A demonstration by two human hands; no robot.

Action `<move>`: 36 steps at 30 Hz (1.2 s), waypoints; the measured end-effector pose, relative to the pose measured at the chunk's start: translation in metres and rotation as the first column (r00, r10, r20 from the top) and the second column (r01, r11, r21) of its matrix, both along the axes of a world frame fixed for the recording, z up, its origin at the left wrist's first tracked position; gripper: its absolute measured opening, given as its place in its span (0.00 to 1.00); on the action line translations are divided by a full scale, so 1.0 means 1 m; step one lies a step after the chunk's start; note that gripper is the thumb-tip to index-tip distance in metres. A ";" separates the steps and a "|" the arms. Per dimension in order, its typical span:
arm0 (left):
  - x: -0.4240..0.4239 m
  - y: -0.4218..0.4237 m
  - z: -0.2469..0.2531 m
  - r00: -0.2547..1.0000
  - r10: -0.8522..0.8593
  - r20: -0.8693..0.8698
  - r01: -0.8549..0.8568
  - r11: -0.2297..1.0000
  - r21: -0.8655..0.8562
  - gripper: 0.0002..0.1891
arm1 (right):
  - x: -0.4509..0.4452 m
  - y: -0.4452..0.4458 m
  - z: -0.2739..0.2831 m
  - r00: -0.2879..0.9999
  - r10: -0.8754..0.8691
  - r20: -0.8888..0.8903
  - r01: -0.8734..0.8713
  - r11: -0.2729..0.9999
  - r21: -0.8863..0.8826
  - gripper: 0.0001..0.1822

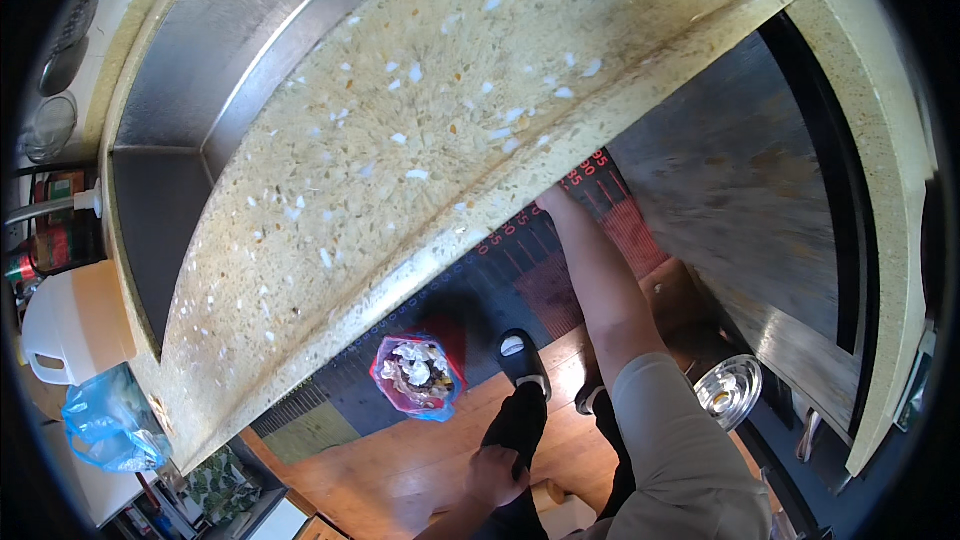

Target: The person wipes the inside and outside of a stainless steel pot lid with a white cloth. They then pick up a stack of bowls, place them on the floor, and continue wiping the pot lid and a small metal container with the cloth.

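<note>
My left hand [499,474] rests on the knee of my black trousers, its fingers bent over the cloth, with no object seen in it. My right arm reaches forward and down beside the dark panel. Only the wrist end of my right hand [553,199] shows; the fingers are hidden beneath the edge of the speckled stone countertop [360,165]. Below that hand lies a dark and red floor mat [551,292] with printed numbers. A red bin [375,375] with a blue bag liner, filled with crumpled white paper and other waste, stands on the mat to the left of my feet.
A steel sink [217,37] is set in the counter at upper left. A plastic jug [71,322] and a blue plastic bag [116,420] are at the left. A grey panel [742,180] stands at right, with a clear round lid or bowl [727,394] below it.
</note>
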State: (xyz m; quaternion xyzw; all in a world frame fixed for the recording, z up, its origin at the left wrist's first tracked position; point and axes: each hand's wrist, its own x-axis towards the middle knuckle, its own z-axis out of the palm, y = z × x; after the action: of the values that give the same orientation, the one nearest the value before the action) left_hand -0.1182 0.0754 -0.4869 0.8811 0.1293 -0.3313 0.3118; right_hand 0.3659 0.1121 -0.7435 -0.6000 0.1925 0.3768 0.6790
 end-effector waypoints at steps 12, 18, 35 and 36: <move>-0.024 -0.017 0.010 0.990 -0.140 -0.023 0.140 0.990 0.032 0.27 | -0.290 -0.248 0.257 0.773 0.526 0.354 -0.294 0.792 -0.535 0.13; -0.038 0.017 0.056 0.966 0.240 -0.097 -0.255 0.948 -0.191 0.29 | -0.288 -0.405 0.393 0.758 0.522 0.391 0.136 0.460 -0.877 0.18; -0.288 0.147 0.211 0.591 0.800 -0.103 -0.769 0.598 0.228 0.21 | -0.105 -0.325 0.469 0.769 0.448 0.455 0.254 0.440 -0.861 0.25; -0.294 0.146 0.224 0.593 0.798 -0.113 -0.749 0.597 0.288 0.22 | -0.098 -0.340 0.468 0.811 0.489 0.321 0.130 0.385 -0.914 0.26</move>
State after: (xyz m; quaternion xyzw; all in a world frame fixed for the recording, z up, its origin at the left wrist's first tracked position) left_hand -0.4126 0.2215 -0.2630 0.7188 0.5700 -0.2460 0.3128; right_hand 0.2676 -0.2279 -0.2756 -0.9670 0.0924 0.0972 0.2167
